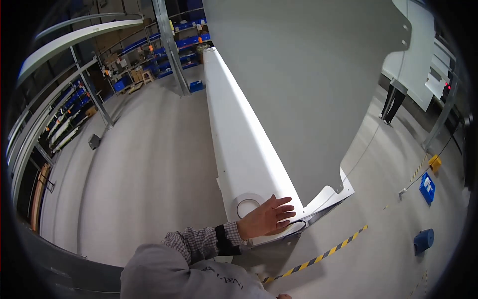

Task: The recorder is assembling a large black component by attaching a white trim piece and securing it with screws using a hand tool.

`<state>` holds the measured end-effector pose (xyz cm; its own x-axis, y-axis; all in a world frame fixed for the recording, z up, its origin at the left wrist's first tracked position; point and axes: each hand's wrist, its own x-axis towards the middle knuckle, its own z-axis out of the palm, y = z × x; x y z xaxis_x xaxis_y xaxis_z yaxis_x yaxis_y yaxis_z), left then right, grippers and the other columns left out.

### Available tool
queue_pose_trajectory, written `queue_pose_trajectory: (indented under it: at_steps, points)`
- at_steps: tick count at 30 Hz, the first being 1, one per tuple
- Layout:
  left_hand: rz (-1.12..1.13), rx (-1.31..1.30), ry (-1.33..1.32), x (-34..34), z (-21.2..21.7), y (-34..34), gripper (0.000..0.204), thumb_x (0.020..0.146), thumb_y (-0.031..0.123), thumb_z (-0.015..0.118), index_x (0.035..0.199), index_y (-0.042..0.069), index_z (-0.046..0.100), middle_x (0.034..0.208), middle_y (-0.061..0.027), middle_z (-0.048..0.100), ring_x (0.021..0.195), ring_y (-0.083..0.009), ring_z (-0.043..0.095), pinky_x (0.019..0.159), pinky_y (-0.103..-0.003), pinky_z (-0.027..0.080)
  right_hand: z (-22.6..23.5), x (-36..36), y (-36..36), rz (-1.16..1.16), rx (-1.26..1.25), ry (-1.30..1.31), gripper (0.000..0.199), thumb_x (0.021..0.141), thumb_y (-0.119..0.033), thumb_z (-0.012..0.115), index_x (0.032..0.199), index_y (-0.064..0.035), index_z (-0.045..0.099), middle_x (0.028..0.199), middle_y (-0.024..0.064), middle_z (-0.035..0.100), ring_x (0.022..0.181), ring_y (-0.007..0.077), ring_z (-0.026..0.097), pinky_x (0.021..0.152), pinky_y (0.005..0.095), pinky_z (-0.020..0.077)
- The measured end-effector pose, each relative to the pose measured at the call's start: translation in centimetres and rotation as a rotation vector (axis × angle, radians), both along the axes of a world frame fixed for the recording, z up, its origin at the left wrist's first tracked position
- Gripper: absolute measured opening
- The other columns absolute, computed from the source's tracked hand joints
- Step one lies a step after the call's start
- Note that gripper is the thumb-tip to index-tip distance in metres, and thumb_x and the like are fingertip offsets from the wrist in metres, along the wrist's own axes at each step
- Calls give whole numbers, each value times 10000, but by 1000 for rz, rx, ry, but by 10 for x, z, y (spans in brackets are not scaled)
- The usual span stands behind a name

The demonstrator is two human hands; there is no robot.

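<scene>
My left hand reaches over the near end of a long white panel part. Its fingers are stretched out and apart, with nothing seen in them; whether the palm touches the surface I cannot tell. Just left of the hand, a pale ring like a tape roll lies on the white surface. Below the fingers shows the edge of a tan, rounded thing, mostly covered by the hand. A large grey sheet rises along the part's right side. Of my right hand only a bit of skin shows at the lower edge, fingers hidden.
Black-and-yellow tape crosses the floor at right, near a blue stool-like object, a blue crate and a yellow bin. Another person's legs show beyond the sheet. Metal posts and shelves with blue bins stand back left.
</scene>
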<state>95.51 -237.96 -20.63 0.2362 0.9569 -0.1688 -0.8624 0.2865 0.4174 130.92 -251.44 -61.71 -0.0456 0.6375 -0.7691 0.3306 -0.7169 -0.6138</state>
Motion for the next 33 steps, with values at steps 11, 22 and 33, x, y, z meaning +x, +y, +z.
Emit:
queue_pose_trajectory:
  at_steps: [11, 22, 33]
  points:
    - [65, 89, 36, 2, 9, 3, 443, 887, 416, 488, 1187, 94, 435, 1182, -75, 458, 1120, -171, 437, 936, -329, 383, -115, 9, -63, 802, 335, -315, 247, 793, -212, 472, 834, -47, 650, 763, 181, 638, 708, 297, 619, 621, 404, 480]
    - [74, 221, 3, 5, 6, 13, 248, 911, 335, 472, 963, 104, 545, 932, -7, 499, 907, -146, 477, 845, -302, 423, -79, 10, -7, -184, -251, 358, 151, 807, -177, 505, 747, -59, 577, 601, 93, 541, 453, 203, 490, 397, 337, 378]
    - [79, 252, 148, 19, 6, 25, 203, 920, 297, 469, 925, 101, 522, 897, 13, 493, 874, -108, 474, 814, -267, 427, -40, 34, 12, -186, -349, 373, 139, 812, -186, 526, 782, -57, 570, 615, 83, 515, 518, 206, 490, 459, 352, 397]
